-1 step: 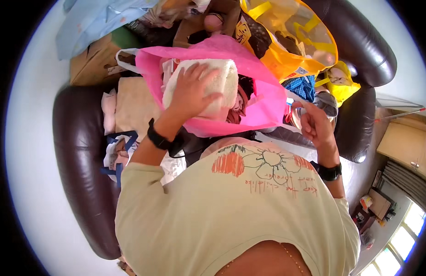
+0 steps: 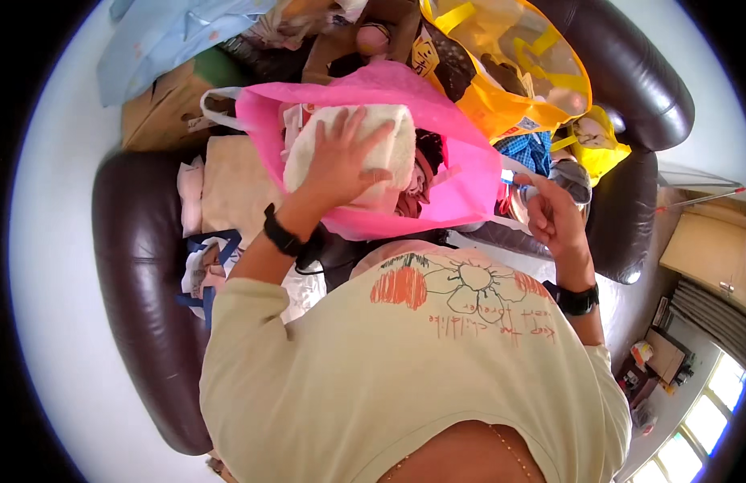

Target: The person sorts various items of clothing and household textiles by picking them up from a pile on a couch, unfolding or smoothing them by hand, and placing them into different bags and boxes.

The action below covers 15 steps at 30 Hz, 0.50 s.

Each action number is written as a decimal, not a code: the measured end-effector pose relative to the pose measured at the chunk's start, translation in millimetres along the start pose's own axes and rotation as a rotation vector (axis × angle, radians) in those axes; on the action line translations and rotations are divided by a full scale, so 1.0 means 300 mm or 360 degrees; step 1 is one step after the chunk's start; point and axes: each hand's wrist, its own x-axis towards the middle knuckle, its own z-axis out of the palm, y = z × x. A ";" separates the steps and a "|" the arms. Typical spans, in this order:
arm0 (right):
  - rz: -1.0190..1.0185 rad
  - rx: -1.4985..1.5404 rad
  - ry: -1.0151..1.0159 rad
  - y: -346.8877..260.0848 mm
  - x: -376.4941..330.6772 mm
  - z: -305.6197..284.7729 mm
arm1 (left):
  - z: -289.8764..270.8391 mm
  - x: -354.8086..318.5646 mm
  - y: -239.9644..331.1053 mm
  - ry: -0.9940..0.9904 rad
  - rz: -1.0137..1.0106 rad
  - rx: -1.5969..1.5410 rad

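A pink plastic bag (image 2: pixel 469 189) gapes wide in front of me. In its mouth lies a folded, fluffy cream-white cloth (image 2: pixel 393 133). My left hand (image 2: pixel 345 161) rests flat on that cloth with the fingers spread. Dark and pinkish clothes (image 2: pixel 417 185) show in the bag beside it. At the bag's right side my right hand (image 2: pixel 556 217) is closed, its fingers curled around what looks like the bag's whitish handle; the grip itself is partly hidden. The other white handle (image 2: pixel 220 109) sticks out loose at the left.
A dark leather sofa (image 2: pixel 140 282) carries the bags. Beyond stand a large yellow bag (image 2: pixel 502 113), a smaller yellow bag (image 2: pixel 610 161) and a cardboard box (image 2: pixel 160 105). Beige cloth (image 2: pixel 240 181) and a bag with blue straps (image 2: pixel 204 278) lie left. Blue checked fabric (image 2: pixel 526 153) sits right.
My left hand has shifted slightly on the cream-white cloth, and its fingers are spread wider. The right hand stays almost where it was.
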 end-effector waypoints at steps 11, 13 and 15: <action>-0.0011 0.0201 0.0012 0.041 0.003 -0.018 | 0.149 -0.004 -0.038 -0.0151 -0.0057 0.0064; -0.0032 0.0200 0.0038 0.045 -0.003 -0.019 | 0.066 0.007 -0.073 -0.0055 -0.0061 0.0020; -0.0031 0.0188 0.0016 0.044 -0.003 -0.013 | -0.017 -0.007 -0.196 0.0604 -0.0527 -0.0857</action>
